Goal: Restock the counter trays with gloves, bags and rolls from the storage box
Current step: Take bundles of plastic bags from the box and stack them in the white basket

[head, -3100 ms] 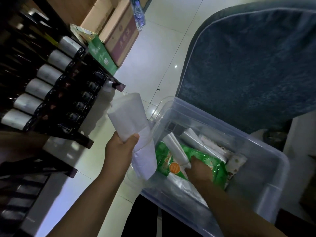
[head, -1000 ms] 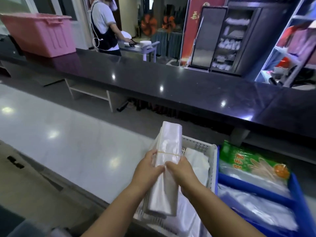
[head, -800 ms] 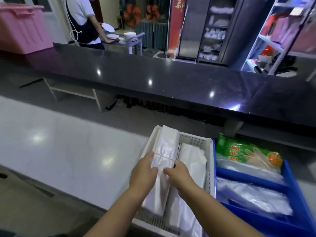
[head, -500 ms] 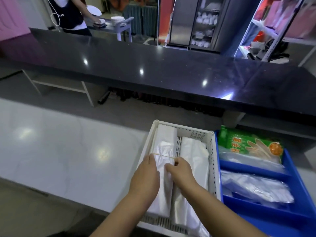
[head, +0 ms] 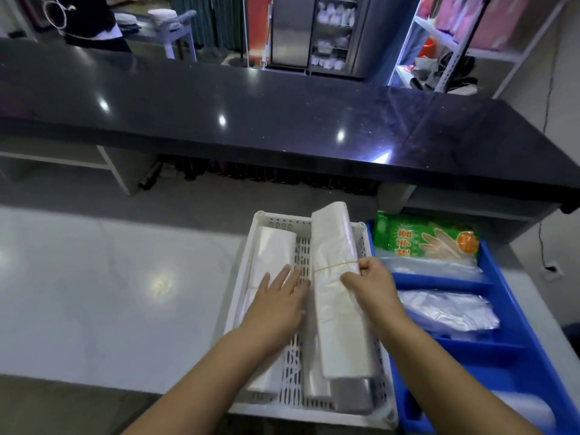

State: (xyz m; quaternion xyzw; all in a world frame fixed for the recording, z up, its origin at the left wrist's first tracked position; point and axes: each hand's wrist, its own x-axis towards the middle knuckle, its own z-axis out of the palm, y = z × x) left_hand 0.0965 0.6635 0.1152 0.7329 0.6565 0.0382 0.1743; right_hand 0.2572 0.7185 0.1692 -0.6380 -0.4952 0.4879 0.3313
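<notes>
A white slotted tray (head: 273, 219) sits on the pale counter. A bundle of clear plastic bags (head: 337, 296) bound by a rubber band lies along the tray's right side, over another bundle. My right hand (head: 370, 285) grips it at the band. A second bag bundle (head: 270, 255) lies in the tray's left side, with my left hand (head: 277, 304) flat on it, fingers spread. To the right stands a blue divided tray (head: 505, 312) holding a green glove pack (head: 426, 240) and clear bag stacks (head: 448, 313).
A raised black glossy counter (head: 282, 111) runs across behind the trays. Beyond it are a person at a small table (head: 169, 26), a steel cabinet (head: 314, 29) and white shelving (head: 445, 42). The pale counter (head: 110, 293) stretches left of the trays.
Earlier I was at the storage box; since then a bundle has gone into the tray's left side. My right hand has shifted to the right-hand bundle and my left hand now lies flat.
</notes>
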